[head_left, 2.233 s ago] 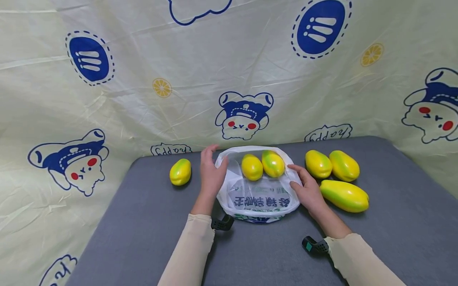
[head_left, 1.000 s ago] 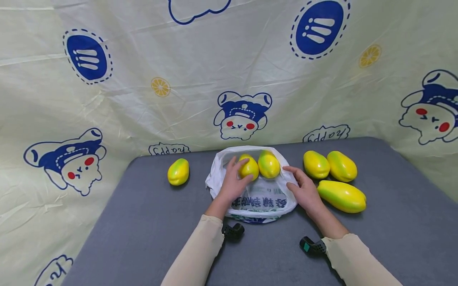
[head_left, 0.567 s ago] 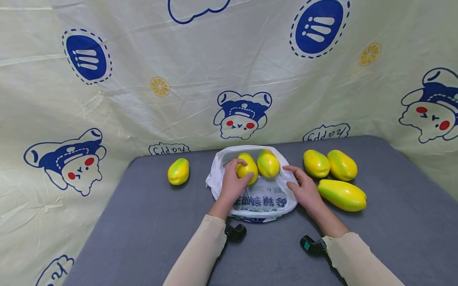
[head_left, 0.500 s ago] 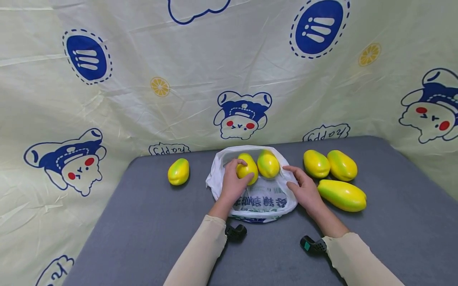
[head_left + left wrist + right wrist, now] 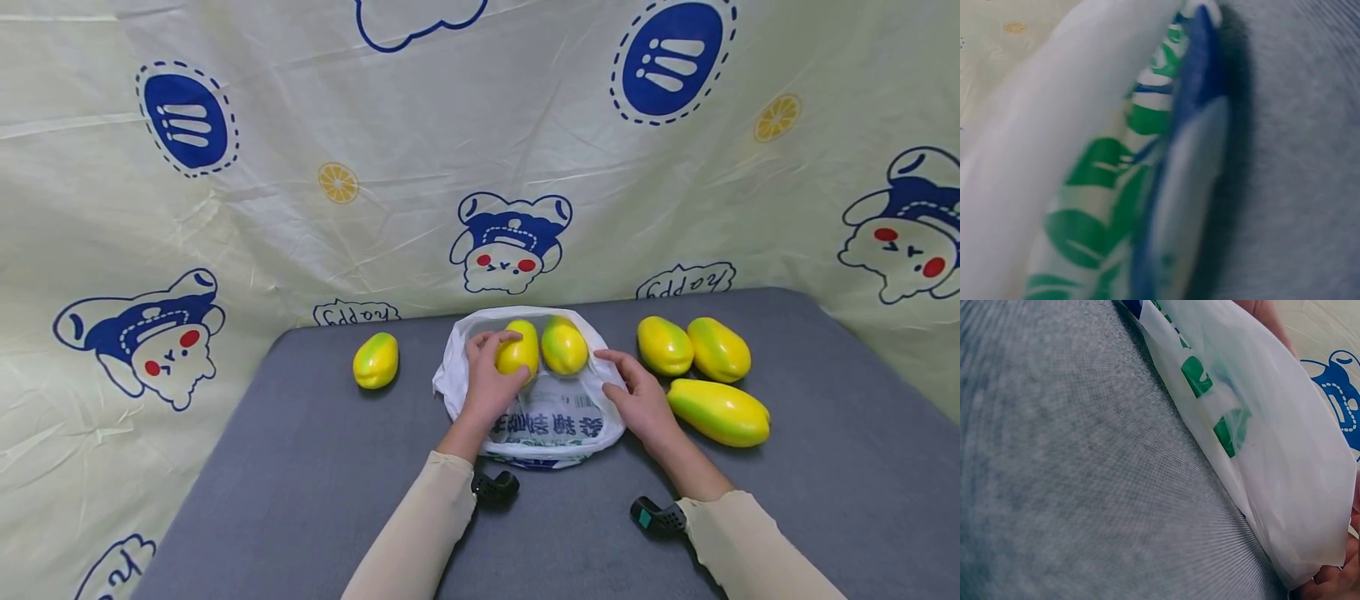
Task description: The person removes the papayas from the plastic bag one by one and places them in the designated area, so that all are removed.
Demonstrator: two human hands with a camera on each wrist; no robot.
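Note:
A white plastic bag [image 5: 551, 454] with printed lettering lies with its mouth spread on the table. Inside it sit two yellow-green papayas, a left papaya [image 5: 522, 346] and a right papaya [image 5: 564, 345], side by side. My left hand [image 5: 491, 379] reaches over the bag's left side and grips the left papaya between thumb and fingers. At the right rim, my right hand [image 5: 641, 400] holds the bag's edge with thumb and fingers. The left wrist view shows only the green-leaf print of the bag [image 5: 1091, 212]. In the right wrist view, fingertips [image 5: 1332, 578] curl at the bag's edge.
One more papaya [image 5: 376, 361] lies alone on the grey table [image 5: 300, 500], left of the bag. To the right rest two papayas [image 5: 665, 345] side by side and a longer papaya [image 5: 720, 412] in front, close to my right hand. A printed curtain [image 5: 405, 242] hangs behind.
My left hand has left the bag's left rim, moved right into the mouth and taken hold of the left papaya. That rim now sags outward. My right hand stays at the right rim.

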